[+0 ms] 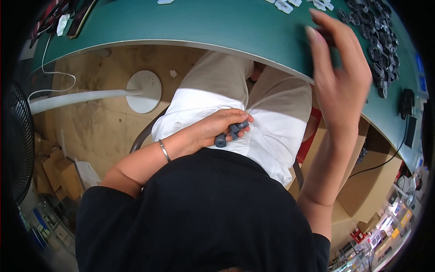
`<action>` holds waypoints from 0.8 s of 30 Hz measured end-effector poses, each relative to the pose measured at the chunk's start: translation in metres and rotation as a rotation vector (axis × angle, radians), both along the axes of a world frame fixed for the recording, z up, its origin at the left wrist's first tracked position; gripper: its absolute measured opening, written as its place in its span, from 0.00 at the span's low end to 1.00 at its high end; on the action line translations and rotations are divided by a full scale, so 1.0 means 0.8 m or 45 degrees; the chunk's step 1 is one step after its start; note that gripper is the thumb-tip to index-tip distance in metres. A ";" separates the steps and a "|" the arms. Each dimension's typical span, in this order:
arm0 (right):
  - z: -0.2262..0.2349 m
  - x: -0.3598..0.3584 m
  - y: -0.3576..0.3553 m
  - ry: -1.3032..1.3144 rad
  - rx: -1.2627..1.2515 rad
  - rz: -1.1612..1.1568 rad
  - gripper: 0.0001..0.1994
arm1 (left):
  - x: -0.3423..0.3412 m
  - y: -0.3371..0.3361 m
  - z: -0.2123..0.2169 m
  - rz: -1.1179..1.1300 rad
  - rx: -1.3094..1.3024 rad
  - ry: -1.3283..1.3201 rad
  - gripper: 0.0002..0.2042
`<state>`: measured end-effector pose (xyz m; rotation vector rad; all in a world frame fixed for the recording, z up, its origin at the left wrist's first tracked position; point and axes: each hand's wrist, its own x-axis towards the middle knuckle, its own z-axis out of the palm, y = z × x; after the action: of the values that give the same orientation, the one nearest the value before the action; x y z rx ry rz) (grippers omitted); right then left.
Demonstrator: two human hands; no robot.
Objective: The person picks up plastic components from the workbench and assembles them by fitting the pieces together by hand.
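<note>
My left hand (217, 125) rests on my lap, its fingers curled round dark grey plastic parts (234, 130). One rounded end of these parts sticks out below the palm, and the fingers hide some of the rest. Raised above the right side of the green table (190, 25), my right hand (342, 68) is slightly blurred. Its thumb and forefinger are bent and apart, with nothing visible between the tips. Small white plastic pieces (284, 6) lie just beyond its fingertips. To its right spreads a pile of black plastic parts (378, 50).
Beneath the table's right side stands an open cardboard box (369, 186). A black device with a cable (407, 103) lies near the right edge. At the left are a black fan (20, 140) and a white stand with a round base (144, 92). A dark phone-like object (81, 18) lies far left.
</note>
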<state>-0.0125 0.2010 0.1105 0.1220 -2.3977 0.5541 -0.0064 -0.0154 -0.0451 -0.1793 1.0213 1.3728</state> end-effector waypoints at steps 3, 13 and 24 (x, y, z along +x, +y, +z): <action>0.009 -0.032 -0.015 -0.166 -0.042 -0.098 0.09 | -0.004 0.001 0.003 -0.009 0.012 -0.012 0.13; 0.009 -0.046 -0.039 -0.101 0.061 -0.191 0.04 | -0.008 -0.003 -0.003 0.032 0.027 -0.055 0.13; -0.001 0.020 -0.036 0.103 -0.468 0.019 0.07 | -0.007 -0.002 0.006 -0.014 0.010 0.026 0.12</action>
<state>0.0036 0.1725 0.1098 0.0012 -2.1778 0.9665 -0.0119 -0.0174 -0.0403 -0.1541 1.0320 1.3711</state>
